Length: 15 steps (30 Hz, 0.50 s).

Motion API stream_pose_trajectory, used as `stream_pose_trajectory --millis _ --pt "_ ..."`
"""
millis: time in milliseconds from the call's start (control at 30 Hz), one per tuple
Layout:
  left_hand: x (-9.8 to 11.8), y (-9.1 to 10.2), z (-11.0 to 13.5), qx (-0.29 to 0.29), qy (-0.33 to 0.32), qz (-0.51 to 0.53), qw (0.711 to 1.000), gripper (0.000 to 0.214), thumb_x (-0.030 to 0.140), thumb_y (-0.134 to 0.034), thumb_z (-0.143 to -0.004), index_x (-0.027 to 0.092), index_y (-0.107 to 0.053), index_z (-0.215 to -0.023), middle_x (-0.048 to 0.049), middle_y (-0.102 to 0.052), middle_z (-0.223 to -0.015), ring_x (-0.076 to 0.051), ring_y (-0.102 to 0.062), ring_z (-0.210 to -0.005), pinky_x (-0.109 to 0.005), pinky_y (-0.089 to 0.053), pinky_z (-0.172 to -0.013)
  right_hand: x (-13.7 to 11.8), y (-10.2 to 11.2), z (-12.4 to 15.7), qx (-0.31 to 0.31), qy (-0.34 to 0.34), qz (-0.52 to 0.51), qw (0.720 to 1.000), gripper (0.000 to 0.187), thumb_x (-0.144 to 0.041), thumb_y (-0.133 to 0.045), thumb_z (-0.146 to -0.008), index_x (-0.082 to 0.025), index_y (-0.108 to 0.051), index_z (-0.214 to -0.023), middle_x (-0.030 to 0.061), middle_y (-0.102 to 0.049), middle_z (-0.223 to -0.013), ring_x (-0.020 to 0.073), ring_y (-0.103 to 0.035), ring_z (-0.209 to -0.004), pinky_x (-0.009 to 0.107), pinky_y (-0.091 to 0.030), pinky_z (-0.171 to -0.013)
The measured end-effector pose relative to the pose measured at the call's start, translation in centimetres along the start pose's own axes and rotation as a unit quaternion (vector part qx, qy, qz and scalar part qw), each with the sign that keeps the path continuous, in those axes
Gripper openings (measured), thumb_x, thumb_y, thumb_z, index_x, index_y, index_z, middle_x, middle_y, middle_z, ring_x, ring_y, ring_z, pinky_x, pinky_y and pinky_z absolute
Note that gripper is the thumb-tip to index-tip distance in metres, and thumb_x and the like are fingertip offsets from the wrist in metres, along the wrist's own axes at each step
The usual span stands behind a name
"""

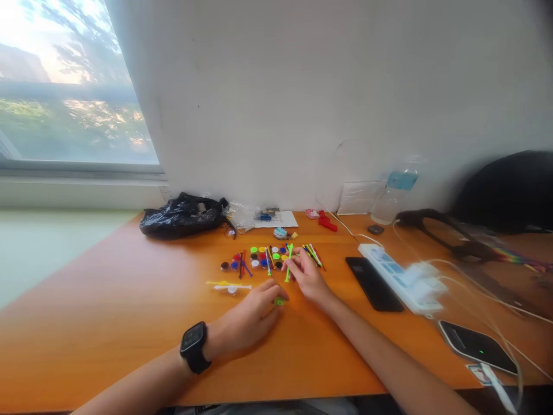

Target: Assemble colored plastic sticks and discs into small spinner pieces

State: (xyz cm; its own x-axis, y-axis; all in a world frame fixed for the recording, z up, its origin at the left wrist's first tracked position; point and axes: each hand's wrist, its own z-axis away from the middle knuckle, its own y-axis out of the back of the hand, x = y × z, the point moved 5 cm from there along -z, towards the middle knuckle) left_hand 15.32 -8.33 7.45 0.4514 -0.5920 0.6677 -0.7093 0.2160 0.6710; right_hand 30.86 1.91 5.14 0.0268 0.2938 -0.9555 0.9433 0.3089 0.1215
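Observation:
My left hand (260,308), with a black watch on its wrist, is closed with its fingertips on a small yellow-green round piece (279,301) low over the table. Upright in the pinch of my right hand (309,275) is a bright green plastic stick (288,272) with widened ends. Behind both hands lie several small round coloured pieces (254,263) in rows, with thin sticks among them. More coloured sticks (314,255) lie behind my right hand, partly hidden by it. Left of my left hand, a white stick (239,287) and a yellow stick (224,283) lie by a pale round piece.
A black plastic bag (184,216) sits at the back left. To the right are a black phone (374,283), a white power strip (395,274) with cables, and another phone (477,346) on a cable. A clear bottle (393,199) stands by the wall.

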Motion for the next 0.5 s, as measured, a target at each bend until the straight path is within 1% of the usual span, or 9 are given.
stream_pose_trajectory --millis 67,167,233,300,400,433,500 --pt "-0.8 -0.2 -0.6 0.000 -0.023 -0.028 0.999 0.015 0.018 -0.054 -0.101 0.024 -0.064 -0.110 -0.0063 -0.067 -0.106 -0.021 -0.061 -0.098 -0.033 -0.052 -0.088 -0.7 0.3 0.0 0.016 0.028 0.019 0.999 0.029 -0.052 -0.059 -0.101 -0.024 -0.053 -0.103 0.0004 -0.066 -0.083 0.0181 -0.061 -0.075 0.031 -0.048 -0.070" --pt "-1.5 1.0 -1.1 0.053 -0.040 -0.093 0.993 0.012 0.018 -0.061 -0.097 0.024 -0.069 -0.104 -0.0070 -0.068 -0.098 -0.026 -0.058 -0.101 -0.040 -0.049 -0.092 -1.6 0.5 0.0 0.017 0.053 0.079 0.995 0.028 -0.050 -0.054 -0.103 -0.023 -0.060 -0.102 0.0018 -0.064 -0.081 0.0210 -0.063 -0.081 0.034 -0.049 -0.077" --pt "-2.0 2.0 -1.2 0.084 -0.024 -0.101 0.991 0.013 0.020 -0.062 -0.097 0.025 -0.072 -0.105 -0.0078 -0.069 -0.099 -0.027 -0.057 -0.103 -0.042 -0.049 -0.094 -1.8 0.5 0.1 0.017 0.061 0.113 0.992 0.027 -0.047 -0.052 -0.104 -0.023 -0.063 -0.105 0.0029 -0.064 -0.085 0.0216 -0.062 -0.082 0.035 -0.049 -0.078" --pt "-2.9 2.8 -1.4 0.097 0.005 -0.087 0.991 0.013 0.026 -0.066 -0.098 0.027 -0.075 -0.107 -0.0082 -0.069 -0.104 -0.026 -0.059 -0.103 -0.041 -0.050 -0.094 -1.6 0.5 0.2 0.015 0.066 0.137 0.988 0.026 -0.045 -0.049 -0.105 -0.024 -0.065 -0.108 0.0036 -0.064 -0.090 0.0221 -0.062 -0.085 0.036 -0.050 -0.081" --pt "-4.4 3.2 -1.5 0.105 0.031 -0.081 0.991 0.014 0.030 -0.073 -0.093 0.028 -0.078 -0.106 -0.0082 -0.068 -0.109 -0.025 -0.062 -0.103 -0.040 -0.052 -0.094 -1.2 0.4 0.4 0.015 0.066 0.141 0.988 0.025 -0.041 -0.047 -0.106 -0.025 -0.061 -0.118 0.0041 -0.066 -0.094 0.0233 -0.064 -0.091 0.038 -0.050 -0.088" --pt "-4.8 3.2 -1.4 0.100 0.028 -0.089 0.991 0.013 0.030 -0.074 -0.092 0.028 -0.079 -0.104 -0.0080 -0.068 -0.109 -0.025 -0.063 -0.103 -0.040 -0.052 -0.095 -1.0 0.3 0.4 0.014 0.062 0.131 0.989 0.024 -0.041 -0.048 -0.106 -0.025 -0.059 -0.119 0.0044 -0.067 -0.095 0.0236 -0.065 -0.092 0.039 -0.051 -0.090" --pt "-5.4 2.9 -1.3 0.082 0.013 -0.115 0.990 0.013 0.030 -0.073 -0.092 0.028 -0.080 -0.103 -0.0079 -0.069 -0.109 -0.025 -0.063 -0.102 -0.038 -0.052 -0.094 -1.0 0.2 0.4 0.013 0.056 0.107 0.993 0.022 -0.043 -0.052 -0.105 -0.025 -0.056 -0.116 0.0051 -0.069 -0.097 0.0239 -0.068 -0.094 0.039 -0.053 -0.091"
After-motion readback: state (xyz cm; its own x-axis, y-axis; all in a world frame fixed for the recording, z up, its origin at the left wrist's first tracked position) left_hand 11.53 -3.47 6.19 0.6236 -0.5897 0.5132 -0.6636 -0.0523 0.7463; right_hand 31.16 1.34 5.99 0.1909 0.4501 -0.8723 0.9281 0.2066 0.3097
